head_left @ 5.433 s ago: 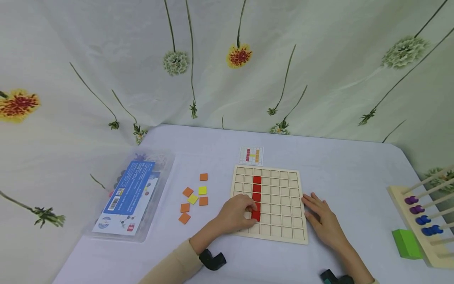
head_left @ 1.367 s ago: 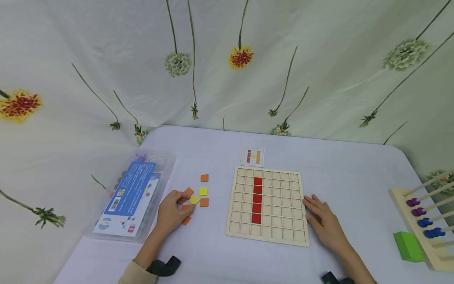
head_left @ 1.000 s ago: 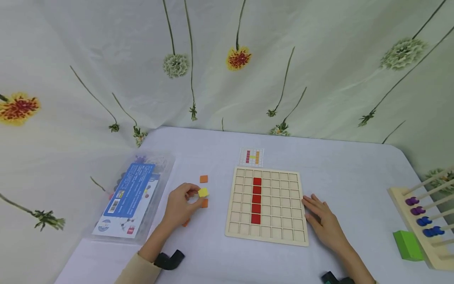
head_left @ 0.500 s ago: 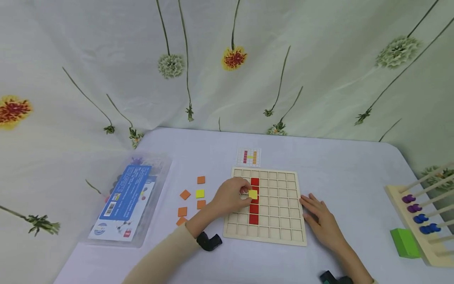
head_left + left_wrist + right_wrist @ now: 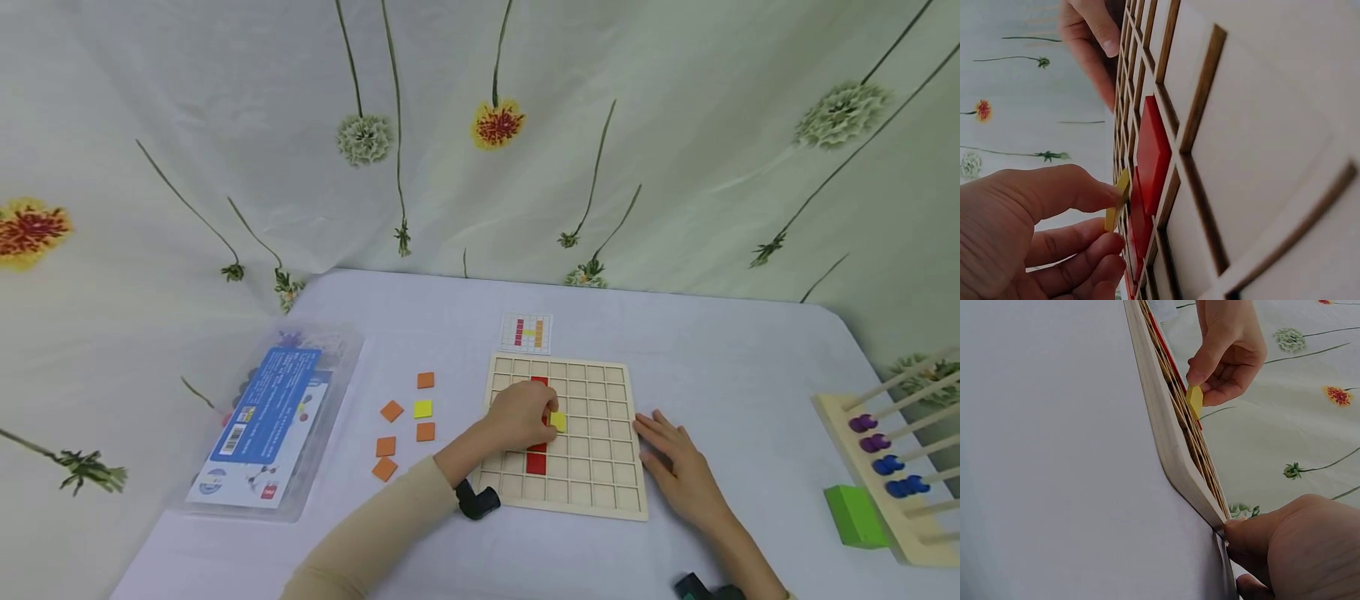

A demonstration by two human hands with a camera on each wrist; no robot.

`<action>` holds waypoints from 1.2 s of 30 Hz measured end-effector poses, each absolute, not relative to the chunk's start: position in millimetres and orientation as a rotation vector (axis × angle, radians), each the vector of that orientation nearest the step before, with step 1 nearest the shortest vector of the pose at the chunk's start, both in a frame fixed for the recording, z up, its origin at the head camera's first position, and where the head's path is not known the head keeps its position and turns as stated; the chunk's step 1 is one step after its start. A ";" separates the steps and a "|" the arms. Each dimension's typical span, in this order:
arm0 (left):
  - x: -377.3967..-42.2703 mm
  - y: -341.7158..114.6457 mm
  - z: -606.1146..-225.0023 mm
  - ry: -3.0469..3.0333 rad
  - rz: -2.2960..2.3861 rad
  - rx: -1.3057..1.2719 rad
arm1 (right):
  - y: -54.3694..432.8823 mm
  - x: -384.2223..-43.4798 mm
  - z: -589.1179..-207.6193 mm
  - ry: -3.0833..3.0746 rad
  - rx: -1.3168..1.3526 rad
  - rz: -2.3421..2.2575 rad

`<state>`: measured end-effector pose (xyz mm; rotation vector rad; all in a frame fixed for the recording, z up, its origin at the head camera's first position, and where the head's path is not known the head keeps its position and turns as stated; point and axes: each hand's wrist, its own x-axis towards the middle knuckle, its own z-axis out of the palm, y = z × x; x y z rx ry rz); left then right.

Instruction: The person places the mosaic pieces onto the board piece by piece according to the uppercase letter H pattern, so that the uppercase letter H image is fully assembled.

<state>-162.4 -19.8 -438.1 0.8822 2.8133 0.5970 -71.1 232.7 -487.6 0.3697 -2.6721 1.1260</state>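
Between thumb and fingers, my left hand [image 5: 521, 415] pinches a yellow square tile [image 5: 557, 422] over the wooden grid board [image 5: 592, 492]. The tile is close to the cells just right of a column of red tiles [image 5: 536, 463], which the hand partly covers. In the left wrist view the yellow tile [image 5: 1117, 200] is tilted, right at the grid's surface. My right hand [image 5: 681, 468] rests at the board's right edge, fingers relaxed, and its fingertips touch the rim in the right wrist view.
Left of the board lie several orange tiles [image 5: 386, 447] and one yellow tile [image 5: 423, 409]. A small pattern card [image 5: 526, 333] is behind the board. A plastic case [image 5: 270, 417] lies far left. A wooden bead abacus [image 5: 870, 467] and a green block [image 5: 855, 517] are at right.
The left hand let go of a red tile in the column, picked up a yellow tile from the loose pile and carried it right to the board. The right hand stayed at the edge.
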 end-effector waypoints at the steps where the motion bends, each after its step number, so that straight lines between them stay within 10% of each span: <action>1: -162.6 -18.8 -438.6 2.816 0.575 0.878 | 232.6 -71.2 -487.8 -2.671 0.370 1.128; 17: -155.1 -35.9 -433.9 2.859 0.692 0.828 | 231.1 -72.0 -487.3 -2.664 0.367 1.130; 36: -152.6 -195.5 -438.1 2.917 1.342 0.457 | 232.1 -70.4 -486.5 -2.677 0.357 1.127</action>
